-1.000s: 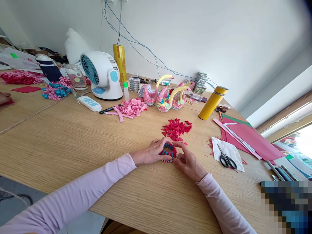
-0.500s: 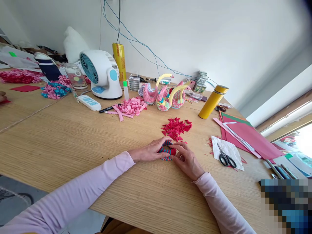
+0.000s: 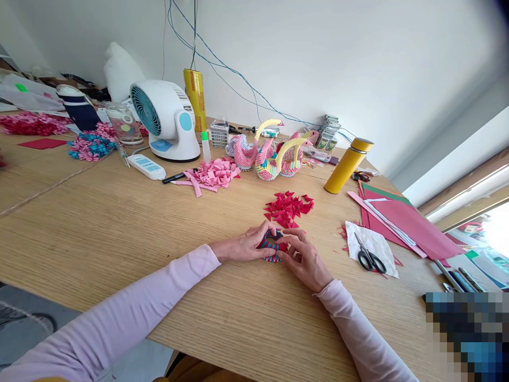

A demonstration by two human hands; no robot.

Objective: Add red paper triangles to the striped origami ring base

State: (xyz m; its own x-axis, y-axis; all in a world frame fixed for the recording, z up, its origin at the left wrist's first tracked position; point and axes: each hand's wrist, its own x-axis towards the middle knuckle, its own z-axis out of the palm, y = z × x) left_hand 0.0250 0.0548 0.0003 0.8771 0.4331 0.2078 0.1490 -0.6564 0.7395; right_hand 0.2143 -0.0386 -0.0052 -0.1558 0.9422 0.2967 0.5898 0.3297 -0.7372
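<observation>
Between my hands, low over the wooden table [image 3: 159, 228], is a ring of folded paper pieces [image 3: 273, 258] in blue and red. My left hand [image 3: 252, 243] is wrapped round the ring's left side, with its thumb at the near edge. My right hand [image 3: 304, 257] pinches the ring's right side between thumb and fingers; the fingers partly hide it. Just beyond the ring lies a loose pile of red folded paper triangles [image 3: 288, 208].
Scissors [image 3: 370, 259] rest on a white sheet at the right, by red paper sheets [image 3: 417, 223]. A yellow flask [image 3: 348, 167], paper swans [image 3: 268, 162], pink paper pieces [image 3: 217, 174] and a white fan [image 3: 170, 119] stand or lie farther back.
My right fingers have shifted slightly on the ring, and my left fingers have bent a little more at its far edge. At the far left, another person's hand has mostly left the view.
</observation>
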